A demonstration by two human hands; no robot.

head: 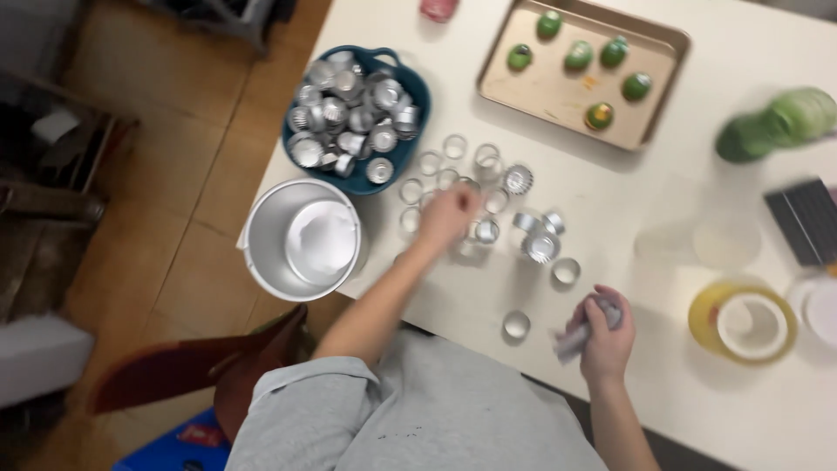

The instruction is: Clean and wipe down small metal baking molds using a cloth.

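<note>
The left hand (449,214) is stretched out to the middle of the frame, over a loose group of small metal cups (488,196) that lie on the white table (488,288). The hand is blurred. Its fingers look bent and close together, but I cannot tell if they hold a cup or only touch one.

The right hand (603,336) is in the lower right part of the frame, near the table edge. It is closed around a small cup and a crumpled piece of pale cloth or paper (571,342), which comes out at the left side of the fist.

One single metal cup (516,325) stands just left of this hand. In the upper left, a dark blue basket (418,87) is full of the same cups. Below the basket stands a round metal pan (301,240). At the top is a baking tray (540,87) with green pieces (577,57).
</note>
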